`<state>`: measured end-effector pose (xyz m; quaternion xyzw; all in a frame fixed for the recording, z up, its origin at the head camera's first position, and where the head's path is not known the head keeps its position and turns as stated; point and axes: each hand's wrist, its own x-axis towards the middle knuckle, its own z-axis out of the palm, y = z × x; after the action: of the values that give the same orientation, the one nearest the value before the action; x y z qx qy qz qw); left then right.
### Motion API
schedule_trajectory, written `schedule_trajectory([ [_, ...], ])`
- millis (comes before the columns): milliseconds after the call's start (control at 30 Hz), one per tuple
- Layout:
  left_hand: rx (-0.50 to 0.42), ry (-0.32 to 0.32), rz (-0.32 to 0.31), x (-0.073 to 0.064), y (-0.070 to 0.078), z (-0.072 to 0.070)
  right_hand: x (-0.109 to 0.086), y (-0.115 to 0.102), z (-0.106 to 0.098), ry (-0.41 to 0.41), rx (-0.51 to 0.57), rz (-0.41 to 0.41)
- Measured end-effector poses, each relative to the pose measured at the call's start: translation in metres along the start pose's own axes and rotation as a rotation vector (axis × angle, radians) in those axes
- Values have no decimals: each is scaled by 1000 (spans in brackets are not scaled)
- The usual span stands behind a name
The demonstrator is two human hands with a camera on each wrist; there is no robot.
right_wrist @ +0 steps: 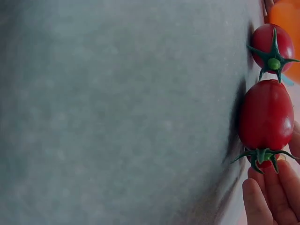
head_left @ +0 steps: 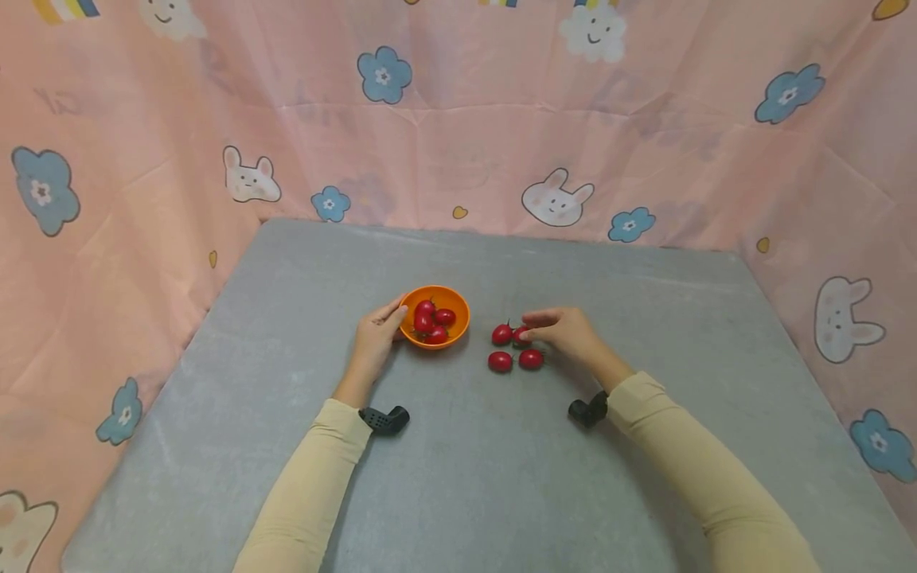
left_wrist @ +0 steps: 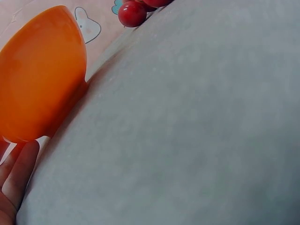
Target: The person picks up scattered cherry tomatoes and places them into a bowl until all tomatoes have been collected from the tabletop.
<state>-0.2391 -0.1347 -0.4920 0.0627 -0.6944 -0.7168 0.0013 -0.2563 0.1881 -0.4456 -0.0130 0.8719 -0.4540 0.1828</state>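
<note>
An orange bowl [head_left: 464, 322] stands left of the table's middle with several red cherry tomatoes [head_left: 424, 322] in it. My left hand [head_left: 374, 338] grips its left side, thumb over the rim and fingers against the outside wall. To the right, several more cherry tomatoes [head_left: 501, 361] with green stems lie in a close group. My right hand [head_left: 569, 334] has its thumb and forefinger around the far right cherry tomato [head_left: 519, 335] of the group. In the right wrist view, a nearer cherry tomato [right_wrist: 266, 115] mostly hides that one, and the fingers [right_wrist: 279, 197] show below.
The grey table [head_left: 458, 477] runs back to a pink patterned curtain [head_left: 458, 143], which hangs behind it and along both sides. Black wrist cameras [head_left: 387, 420] are strapped at both cuffs.
</note>
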Motion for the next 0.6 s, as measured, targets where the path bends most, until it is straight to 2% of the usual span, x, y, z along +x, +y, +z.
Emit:
schedule_trajectory([
  [267,-2,-8,-5,2,-1,-1,-1,3,3,-4,-50,-14],
  [600,-6,-20,-12,3,-1,-1,-1,1,4,2,-41,2],
])
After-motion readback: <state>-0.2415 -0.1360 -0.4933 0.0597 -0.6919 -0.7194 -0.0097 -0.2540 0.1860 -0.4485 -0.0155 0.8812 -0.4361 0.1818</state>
